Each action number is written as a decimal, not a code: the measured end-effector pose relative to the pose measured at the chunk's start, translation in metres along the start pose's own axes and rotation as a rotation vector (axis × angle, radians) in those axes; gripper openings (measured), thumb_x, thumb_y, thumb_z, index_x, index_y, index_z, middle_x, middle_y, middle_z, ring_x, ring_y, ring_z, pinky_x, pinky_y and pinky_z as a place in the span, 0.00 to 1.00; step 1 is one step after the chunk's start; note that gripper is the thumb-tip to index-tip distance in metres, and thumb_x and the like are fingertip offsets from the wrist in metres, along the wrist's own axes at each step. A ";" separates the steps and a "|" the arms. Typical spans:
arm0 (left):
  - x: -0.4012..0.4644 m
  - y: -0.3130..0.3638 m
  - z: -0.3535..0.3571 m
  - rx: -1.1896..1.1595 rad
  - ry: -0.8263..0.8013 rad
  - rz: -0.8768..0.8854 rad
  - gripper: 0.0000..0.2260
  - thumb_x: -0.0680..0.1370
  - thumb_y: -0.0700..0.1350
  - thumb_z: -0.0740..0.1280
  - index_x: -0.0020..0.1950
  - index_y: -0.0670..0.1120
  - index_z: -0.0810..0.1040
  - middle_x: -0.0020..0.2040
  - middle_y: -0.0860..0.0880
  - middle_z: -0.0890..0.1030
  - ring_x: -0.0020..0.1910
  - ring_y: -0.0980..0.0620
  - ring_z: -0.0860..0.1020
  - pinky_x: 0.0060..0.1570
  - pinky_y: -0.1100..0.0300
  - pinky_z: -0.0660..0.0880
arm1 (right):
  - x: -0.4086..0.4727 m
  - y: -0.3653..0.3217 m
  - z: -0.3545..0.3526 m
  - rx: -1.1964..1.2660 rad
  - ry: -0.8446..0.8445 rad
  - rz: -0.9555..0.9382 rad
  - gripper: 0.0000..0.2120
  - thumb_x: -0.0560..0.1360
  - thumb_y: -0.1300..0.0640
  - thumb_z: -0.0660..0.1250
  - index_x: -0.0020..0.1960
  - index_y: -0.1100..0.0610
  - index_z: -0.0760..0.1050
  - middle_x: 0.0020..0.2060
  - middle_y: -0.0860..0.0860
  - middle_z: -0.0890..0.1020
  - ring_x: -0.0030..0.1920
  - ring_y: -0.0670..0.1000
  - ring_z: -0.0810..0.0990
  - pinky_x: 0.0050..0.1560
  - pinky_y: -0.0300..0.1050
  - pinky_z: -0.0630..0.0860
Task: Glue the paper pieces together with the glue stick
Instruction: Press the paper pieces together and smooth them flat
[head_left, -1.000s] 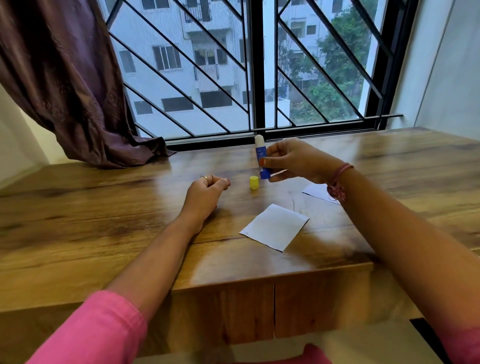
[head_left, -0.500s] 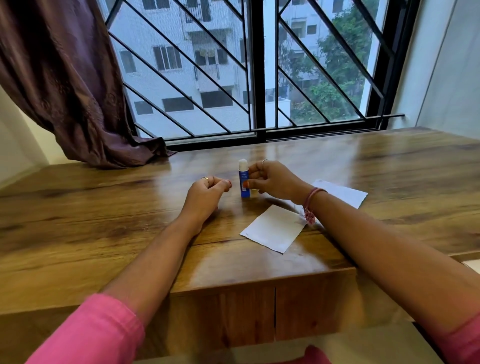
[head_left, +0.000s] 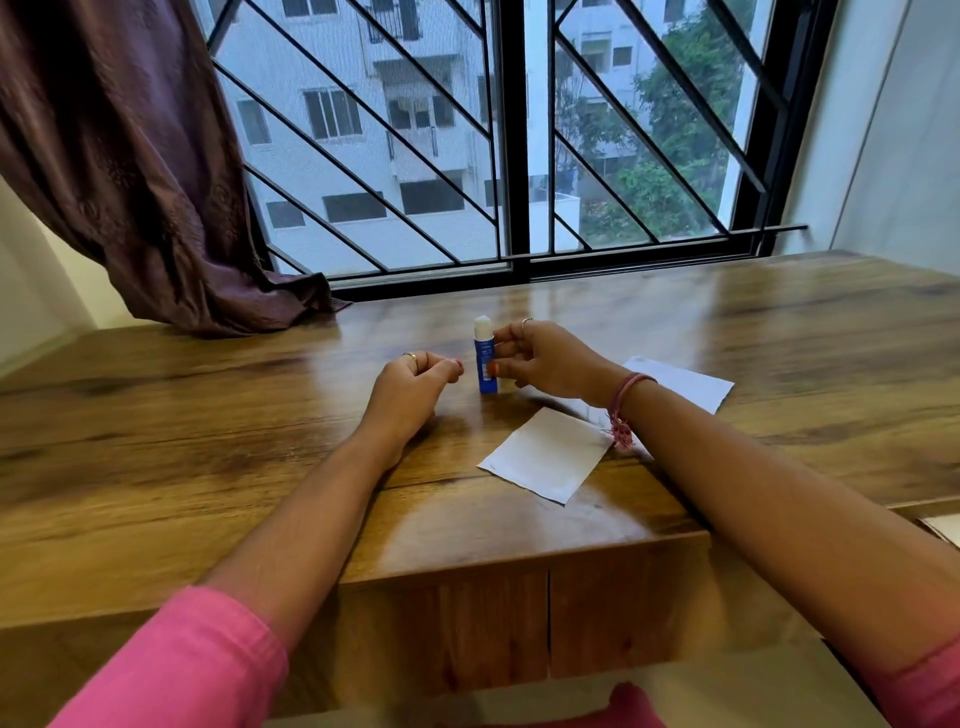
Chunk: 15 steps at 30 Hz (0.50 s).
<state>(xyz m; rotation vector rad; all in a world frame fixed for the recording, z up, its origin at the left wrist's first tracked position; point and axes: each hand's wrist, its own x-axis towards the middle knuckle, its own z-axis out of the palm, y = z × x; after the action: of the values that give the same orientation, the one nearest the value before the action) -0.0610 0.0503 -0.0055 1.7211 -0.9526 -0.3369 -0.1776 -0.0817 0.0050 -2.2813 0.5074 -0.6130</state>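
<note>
A blue glue stick (head_left: 484, 358) stands upright on the wooden table (head_left: 208, 441), its white glue tip uncapped. My right hand (head_left: 550, 361) holds its barrel from the right with thumb and fingertips. My left hand (head_left: 410, 389) rests on the table just left of the stick, curled into a fist with nothing visible in it. One white paper piece (head_left: 545, 454) lies flat near the table's front edge, below my right wrist. A second white paper piece (head_left: 685, 384) lies behind my right forearm, partly hidden by it. No cap is in sight.
A purple curtain (head_left: 130, 182) hangs down onto the table's far left corner. A barred window (head_left: 509, 156) runs along the far edge. The front edge drops off above cabinet doors (head_left: 545, 623).
My right hand brought the glue stick down and to the left from mid-air and stood it on the table beside my left fist. The yellow cap seen earlier is now out of sight.
</note>
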 end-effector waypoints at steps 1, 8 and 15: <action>0.000 0.000 0.000 0.000 -0.002 -0.001 0.11 0.79 0.48 0.64 0.52 0.42 0.79 0.34 0.52 0.73 0.32 0.56 0.69 0.31 0.62 0.66 | -0.001 -0.001 -0.002 -0.001 0.002 -0.003 0.17 0.76 0.65 0.65 0.64 0.62 0.71 0.56 0.57 0.81 0.49 0.48 0.79 0.42 0.34 0.77; 0.000 0.000 -0.002 -0.009 0.001 -0.020 0.10 0.78 0.48 0.64 0.51 0.44 0.80 0.34 0.53 0.74 0.31 0.56 0.69 0.31 0.61 0.65 | -0.016 0.002 -0.036 -0.079 0.171 -0.065 0.16 0.76 0.66 0.64 0.64 0.63 0.73 0.55 0.57 0.82 0.49 0.47 0.79 0.40 0.25 0.74; 0.000 0.000 -0.002 0.013 -0.014 -0.030 0.09 0.77 0.50 0.65 0.48 0.45 0.80 0.43 0.49 0.81 0.32 0.54 0.70 0.33 0.59 0.70 | -0.062 0.049 -0.099 -0.379 0.245 0.039 0.14 0.74 0.63 0.68 0.60 0.60 0.76 0.55 0.56 0.82 0.52 0.52 0.81 0.51 0.38 0.70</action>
<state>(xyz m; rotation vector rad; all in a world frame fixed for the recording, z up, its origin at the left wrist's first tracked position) -0.0595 0.0518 -0.0044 1.7489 -0.9414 -0.3630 -0.2917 -0.1350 0.0152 -2.5540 0.8464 -0.8417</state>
